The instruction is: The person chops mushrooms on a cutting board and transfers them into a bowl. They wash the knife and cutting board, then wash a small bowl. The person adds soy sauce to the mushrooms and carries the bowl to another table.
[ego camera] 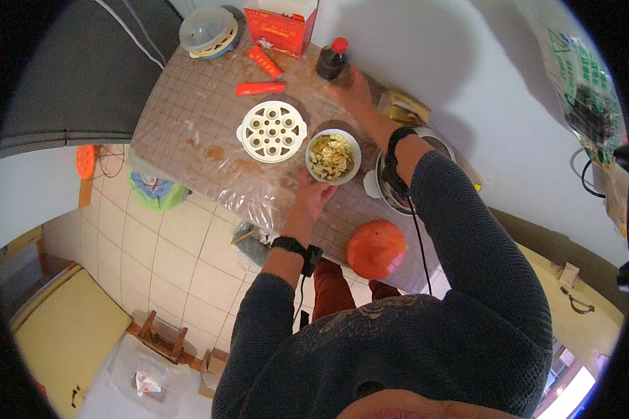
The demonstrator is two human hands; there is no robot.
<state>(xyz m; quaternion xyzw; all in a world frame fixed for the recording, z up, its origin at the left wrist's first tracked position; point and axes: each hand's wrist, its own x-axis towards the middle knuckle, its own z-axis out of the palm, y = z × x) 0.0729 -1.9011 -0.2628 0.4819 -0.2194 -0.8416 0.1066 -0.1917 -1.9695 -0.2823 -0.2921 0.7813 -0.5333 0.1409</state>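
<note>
My left hand (pixel 314 194) holds the near rim and side of a white bowl (pixel 334 157) filled with pale yellow, chunky food. Farther back, my right hand (pixel 354 91) is at the lower side of a dark bottle with a red cap (pixel 332 60); its fingers are partly hidden, so how firmly it grips cannot be told. The bottle stands upright near the wall. Left of the bowl lies a round cream plastic egg-steamer tray with holes (pixel 272 131). Under my right forearm is a lidded pot (pixel 388 183), partly covered by the arm.
An orange-red round lid or bowl (pixel 377 249) sits at the near table edge. Two red packets (pixel 260 88) (pixel 265 62), a red box (pixel 280 29) and an egg cooker with a clear dome (pixel 208 32) stand or lie farther back. Behind the pot is a yellow package (pixel 409 109).
</note>
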